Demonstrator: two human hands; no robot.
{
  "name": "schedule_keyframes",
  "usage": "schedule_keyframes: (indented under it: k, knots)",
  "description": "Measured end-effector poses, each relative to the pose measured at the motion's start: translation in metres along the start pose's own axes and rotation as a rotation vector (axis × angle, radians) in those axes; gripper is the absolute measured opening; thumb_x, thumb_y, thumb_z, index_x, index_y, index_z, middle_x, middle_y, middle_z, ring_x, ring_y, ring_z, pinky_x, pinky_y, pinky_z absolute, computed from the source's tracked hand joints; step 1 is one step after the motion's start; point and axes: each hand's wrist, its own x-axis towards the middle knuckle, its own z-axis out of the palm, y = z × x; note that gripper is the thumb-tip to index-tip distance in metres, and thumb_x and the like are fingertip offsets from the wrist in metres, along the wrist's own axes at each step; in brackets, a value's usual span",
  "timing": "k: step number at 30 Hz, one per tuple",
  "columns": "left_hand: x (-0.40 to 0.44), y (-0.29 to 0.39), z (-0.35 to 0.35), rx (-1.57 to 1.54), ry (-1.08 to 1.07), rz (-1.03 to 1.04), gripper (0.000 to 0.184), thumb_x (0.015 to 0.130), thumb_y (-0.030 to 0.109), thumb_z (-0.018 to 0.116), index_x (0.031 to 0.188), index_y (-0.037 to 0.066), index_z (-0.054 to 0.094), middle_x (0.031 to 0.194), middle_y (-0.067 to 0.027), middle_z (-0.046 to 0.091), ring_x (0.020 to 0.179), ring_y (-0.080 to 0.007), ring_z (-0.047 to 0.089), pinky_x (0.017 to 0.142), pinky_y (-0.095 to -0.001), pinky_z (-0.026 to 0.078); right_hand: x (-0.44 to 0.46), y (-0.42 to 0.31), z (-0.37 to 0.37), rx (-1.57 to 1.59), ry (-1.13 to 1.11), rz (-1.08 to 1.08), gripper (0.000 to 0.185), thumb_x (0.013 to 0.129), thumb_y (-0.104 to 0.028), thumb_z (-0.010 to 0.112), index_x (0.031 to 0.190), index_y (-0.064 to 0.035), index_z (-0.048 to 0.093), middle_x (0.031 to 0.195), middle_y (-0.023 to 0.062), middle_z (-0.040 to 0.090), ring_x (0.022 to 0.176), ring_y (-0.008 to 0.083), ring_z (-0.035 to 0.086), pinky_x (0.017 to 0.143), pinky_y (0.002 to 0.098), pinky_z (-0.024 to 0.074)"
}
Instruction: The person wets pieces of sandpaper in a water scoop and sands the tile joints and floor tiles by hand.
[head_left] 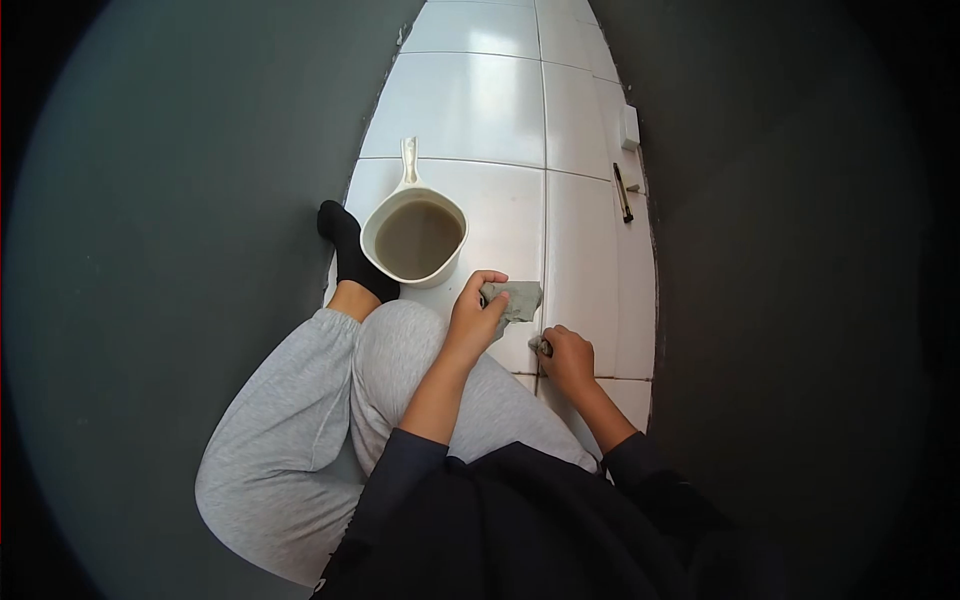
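My left hand grips a flat grey-green piece with an uneven edge, thumb on top of it, above my bent knee. To its right and a little lower, my right hand is closed, with a small greyish thing showing at its fingertips, too small to identify. The two hands are apart. A white dipper with murky brownish liquid stands just beyond my left hand, its handle pointing away from me.
White floor tiles run forward between dark walls. A black and yellow pen-like tool lies near the right edge, with a white block beyond it. My black-socked foot is beside the dipper.
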Motion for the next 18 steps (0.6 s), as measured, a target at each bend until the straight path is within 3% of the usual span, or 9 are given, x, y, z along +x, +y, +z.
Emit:
schedule_keyframes:
  k: [5,14,18]
  knots:
    - [0.001,-0.002,0.000,-0.032,-0.028,-0.016,0.019,0.083,0.005,0.055,0.102,0.006,0.054,0.087,-0.0064,0.057,0.079,-0.0105,0.052,0.069,-0.0248,0.044,-0.032,-0.009,0.003,-0.010,-0.008,-0.009,0.011,0.071,-0.015,0.065,0.079,-0.0090,0.061,0.080,0.0056,0.058,0.076,0.0269,0.059,0.061,0.0443,0.0422]
    - [0.000,0.000,0.000,-0.014,-0.033,-0.006,0.020,0.085,0.006,0.054,0.105,0.005,0.052,0.090,-0.0055,0.055,0.081,-0.0087,0.051,0.070,-0.0217,0.043,0.060,0.004,-0.005,-0.028,0.094,0.034,0.010,0.071,-0.016,0.065,0.077,-0.0089,0.060,0.080,0.0058,0.058,0.074,0.0279,0.059,0.060,0.0441,0.0435]
    - [-0.001,0.004,0.001,-0.035,-0.036,-0.023,0.020,0.085,0.006,0.054,0.105,0.005,0.052,0.090,-0.0054,0.055,0.082,-0.0088,0.051,0.071,-0.0220,0.043,0.054,0.009,-0.003,0.022,0.148,0.010,0.010,0.071,-0.016,0.066,0.075,-0.0085,0.060,0.079,0.0066,0.058,0.074,0.0286,0.059,0.061,0.0443,0.0438]
